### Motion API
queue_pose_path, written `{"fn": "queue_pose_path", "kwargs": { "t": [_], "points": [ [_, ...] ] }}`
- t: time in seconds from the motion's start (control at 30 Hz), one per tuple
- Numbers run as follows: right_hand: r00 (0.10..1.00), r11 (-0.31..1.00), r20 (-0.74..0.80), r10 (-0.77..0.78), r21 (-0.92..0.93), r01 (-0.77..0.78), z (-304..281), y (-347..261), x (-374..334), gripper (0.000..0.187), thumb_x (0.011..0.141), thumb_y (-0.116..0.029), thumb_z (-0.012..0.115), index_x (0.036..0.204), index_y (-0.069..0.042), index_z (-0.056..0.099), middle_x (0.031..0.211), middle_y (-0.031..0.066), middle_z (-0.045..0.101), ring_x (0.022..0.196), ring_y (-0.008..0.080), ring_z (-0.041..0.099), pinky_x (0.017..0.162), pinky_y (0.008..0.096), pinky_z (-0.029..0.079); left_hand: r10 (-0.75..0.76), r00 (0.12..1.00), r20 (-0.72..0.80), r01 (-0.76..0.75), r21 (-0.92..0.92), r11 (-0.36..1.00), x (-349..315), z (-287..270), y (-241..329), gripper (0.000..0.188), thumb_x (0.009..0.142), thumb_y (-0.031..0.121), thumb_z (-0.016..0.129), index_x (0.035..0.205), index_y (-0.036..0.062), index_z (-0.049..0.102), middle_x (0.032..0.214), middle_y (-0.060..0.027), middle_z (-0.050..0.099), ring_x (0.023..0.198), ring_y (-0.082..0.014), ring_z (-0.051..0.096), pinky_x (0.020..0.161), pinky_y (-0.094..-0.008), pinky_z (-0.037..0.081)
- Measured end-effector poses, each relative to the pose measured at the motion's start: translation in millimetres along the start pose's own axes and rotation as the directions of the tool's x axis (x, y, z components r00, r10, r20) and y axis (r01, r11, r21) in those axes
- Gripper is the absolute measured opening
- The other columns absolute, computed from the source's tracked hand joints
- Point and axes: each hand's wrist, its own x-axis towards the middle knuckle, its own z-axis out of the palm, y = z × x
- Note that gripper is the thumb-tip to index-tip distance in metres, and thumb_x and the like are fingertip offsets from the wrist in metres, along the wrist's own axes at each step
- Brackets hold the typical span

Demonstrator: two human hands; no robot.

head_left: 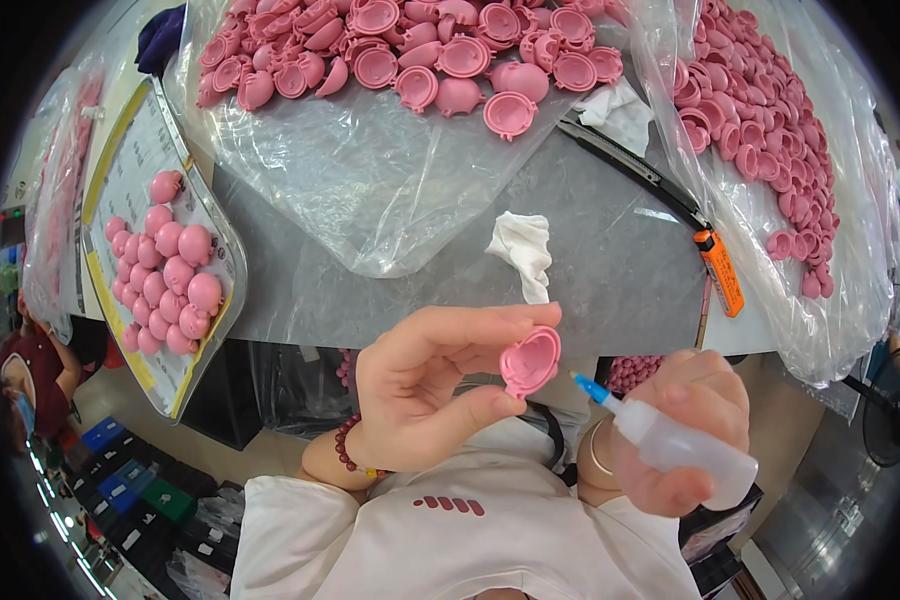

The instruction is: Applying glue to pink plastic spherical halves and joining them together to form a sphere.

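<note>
My left hand (425, 385) pinches a pink plastic half-shell (533, 362) between thumb and fingers, its hollow side showing. Close to it on the right, my right hand (685, 420) grips a translucent white squeeze bottle (685, 452). The bottle's blue nozzle (592, 388) points at the shell, a small gap apart from it. On the grey table (300, 290) beyond my hands lies a crumpled white tissue (522, 248). Similar pink half-shells (460, 58) are heaped on a clear plastic bag (360, 190) at the far side.
A tray (232, 262) at the left bears several rounded pink pieces (178, 275). Another clear bag on the right holds many pink half-shells (760, 120). Between the bags lie a black cutter knife (635, 165), an orange-wrapped object (719, 272) and a second tissue (618, 112).
</note>
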Motion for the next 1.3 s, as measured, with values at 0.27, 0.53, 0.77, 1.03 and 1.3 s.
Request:
{"fn": "queue_pose_path", "kwargs": {
  "t": [0.27, 0.53, 0.77, 1.03, 1.3],
  "points": [
    [0.99, 0.979, -0.125, -0.064, 0.183, 0.086, 3.0, 8.2, -1.1, 0.054, 0.082, -0.046, 0.043, 0.097, 0.005, 0.051, 0.065, 0.0052, 0.038, 0.051, 0.0119, 0.034, 0.042, 0.0235, 0.021, -0.139, 0.983, 0.119, 0.178, -0.435, 0.883, 4.8, -5.6, -3.7, 0.044, 0.078, 0.0, 0.055, 0.117, -0.004, 0.035, 0.119, -0.0243, 0.043, 0.102, -0.0209, 0.052, 0.085, -0.033, 0.045],
    [0.892, 0.858, -0.106, 0.44, -0.244, -0.452, -4.0, 50.2, 8.4, 0.037, 0.075, -0.007, 0.06, 0.107, 0.003, 0.044, 0.103, 0.0169, 0.056, 0.079, 0.0167, 0.055, 0.065, 0.0222, 0.042, -0.394, 0.891, 0.226, 0.422, -0.733, 0.534, 4.3, -1.7, -6.6, 0.057, 0.075, 0.014, 0.063, 0.122, 0.0036, 0.032, 0.118, -0.0251, 0.043, 0.082, -0.0263, 0.058, 0.067, -0.0304, 0.051],
    [0.938, 0.796, -0.259, 0.23, -0.505, -0.335, -27.8, 32.0, 20.0, 0.048, 0.065, -0.004, 0.067, 0.108, -0.001, 0.046, 0.102, 0.0071, 0.057, 0.087, 0.0157, 0.052, 0.068, 0.0253, 0.041, -0.073, 0.997, -0.033, 0.056, -0.366, 0.929, -8.3, -9.9, -6.7, 0.049, 0.071, 0.016, 0.069, 0.108, 0.0023, 0.041, 0.108, -0.0252, 0.05, 0.078, -0.0229, 0.06, 0.068, -0.03, 0.05],
    [0.894, 0.437, -0.208, 0.397, -0.814, -0.383, -131.6, 73.1, 28.2, 0.025, 0.068, -0.006, 0.064, 0.091, -0.004, 0.058, 0.086, 0.0033, 0.058, 0.071, 0.0117, 0.049, 0.061, 0.0227, 0.037, 0.109, 0.99, -0.091, -0.123, -0.164, 0.979, 3.8, -11.4, -4.0, 0.046, 0.068, 0.008, 0.07, 0.103, -0.0028, 0.043, 0.107, -0.0287, 0.05, 0.086, -0.0215, 0.058, 0.075, -0.0288, 0.048],
    [0.962, 0.781, 0.063, 0.267, -0.599, -0.178, -52.5, 32.1, 13.2, 0.024, 0.06, 0.011, 0.055, 0.08, -0.002, 0.061, 0.086, 0.0085, 0.055, 0.066, 0.0116, 0.052, 0.054, 0.0205, 0.041, 0.072, 0.997, 0.016, -0.066, -0.231, 0.971, 2.7, -12.2, -4.9, 0.042, 0.07, 0.0, 0.065, 0.106, -0.0049, 0.044, 0.108, -0.0286, 0.049, 0.095, -0.0215, 0.055, 0.08, -0.0291, 0.045]
  ]
}}
